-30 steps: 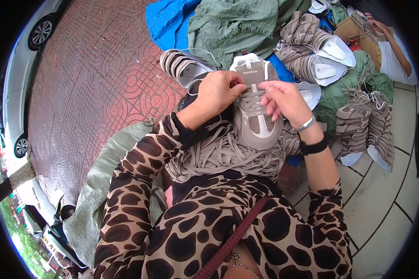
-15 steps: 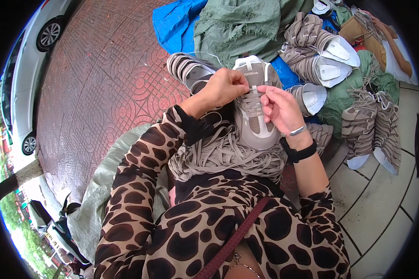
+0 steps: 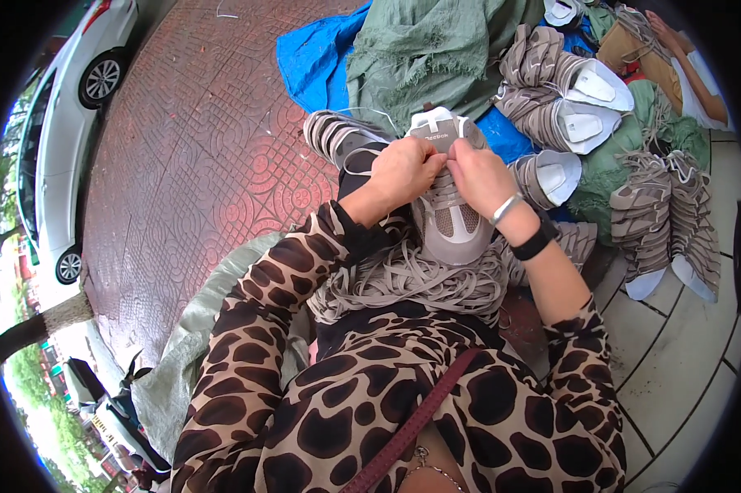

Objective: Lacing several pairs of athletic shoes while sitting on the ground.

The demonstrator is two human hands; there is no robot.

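Head view: left hand [image 3: 403,171] and right hand [image 3: 479,174], knuckles up, pinch together on a flat beige lace [image 3: 451,148] atop the grey-beige mesh sneaker [image 3: 448,220] on the lap.

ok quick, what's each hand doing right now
left hand: closed, pinching a lace on the grey shoe
right hand: closed, pinching the lace at the shoe's tongue

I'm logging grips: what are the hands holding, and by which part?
Both the left hand and right hand hold the grey shoe at its tongue end, around the laces; exact finger contact is hidden.
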